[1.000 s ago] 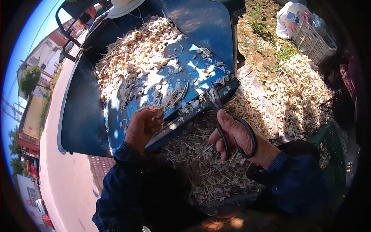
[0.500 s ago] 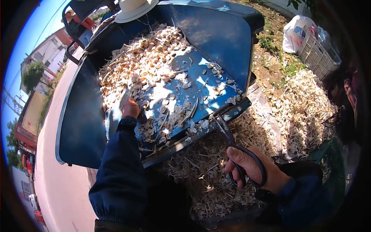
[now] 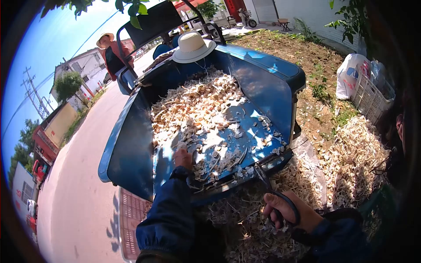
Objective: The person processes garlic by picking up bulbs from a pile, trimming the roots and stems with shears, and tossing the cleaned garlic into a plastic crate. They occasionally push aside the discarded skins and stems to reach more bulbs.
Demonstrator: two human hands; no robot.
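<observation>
Reaching away over the near lip, the left hand (image 3: 183, 158) has left its place by the scissors (image 3: 264, 179) and now sits at the near left edge of the pale bulbs (image 3: 199, 109), heaped toward the far left of the blue cart bed (image 3: 267, 83). That parts it from the blades, so I judge nothing is being cut at this moment. Its fingers are hidden from me; whether they hold anything, I cannot tell. Back near the lip, the right hand (image 3: 289, 211) grips the scissors by their black loops, blades pointing far and a little left.

Papery scraps (image 3: 219, 163) litter the bed's near part. A pale hat (image 3: 191, 47) rests on its far wall, and a person (image 3: 115, 63) stands beyond at far left, by the road (image 3: 83, 184). Dry stalks (image 3: 357, 162) lie heaped at right, with a white bag (image 3: 351, 75) and a plastic crate (image 3: 372, 100) farther off.
</observation>
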